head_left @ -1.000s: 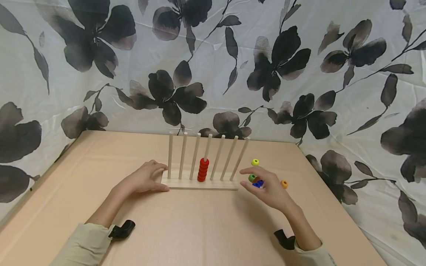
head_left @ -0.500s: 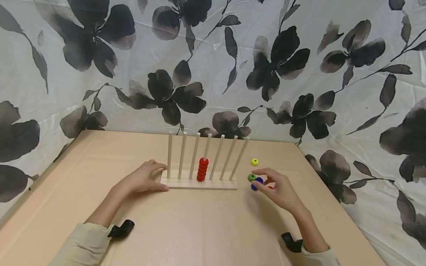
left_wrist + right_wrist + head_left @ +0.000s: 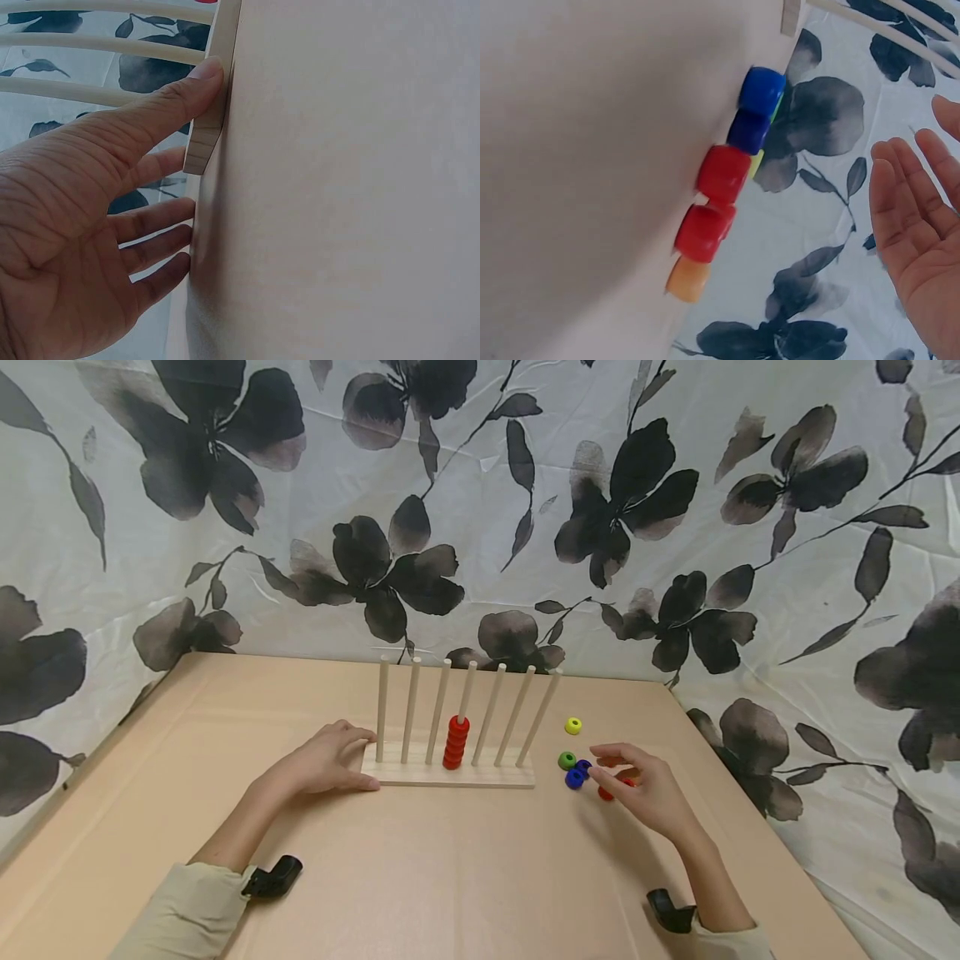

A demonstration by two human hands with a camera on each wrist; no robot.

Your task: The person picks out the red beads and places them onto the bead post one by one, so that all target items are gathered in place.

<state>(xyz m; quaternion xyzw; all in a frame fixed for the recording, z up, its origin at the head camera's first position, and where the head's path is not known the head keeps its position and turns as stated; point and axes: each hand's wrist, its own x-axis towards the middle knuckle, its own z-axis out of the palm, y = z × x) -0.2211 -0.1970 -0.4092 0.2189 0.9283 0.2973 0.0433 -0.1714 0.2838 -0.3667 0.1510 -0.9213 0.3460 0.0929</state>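
A pale wooden peg board (image 3: 420, 776) with several upright rods stands mid-table, and a stack of red beads (image 3: 455, 745) sits on its middle rod. My left hand (image 3: 318, 766) grips the board's left end, the thumb on the front edge (image 3: 202, 79) and the index finger behind. Right of the board, my right hand (image 3: 651, 789) hovers over loose beads, its fingers relaxed and holding nothing. Near its fingertips lie blue beads (image 3: 574, 778), a green bead (image 3: 567, 761) and red beads (image 3: 606, 793), partly hidden by the hand. The right wrist view shows an orange bead (image 3: 688, 279) too.
A yellow bead (image 3: 573, 726) lies farther back on the light wooden table (image 3: 450, 868). Behind the table hangs a white cloth (image 3: 495, 485) with dark flowers. Each wrist wears a small black device, such as the left one (image 3: 273, 877).
My right hand has moved right, away from the board, and now hovers over the red beads. Blue and red beads it covered have come into view. My left hand stays on the board.
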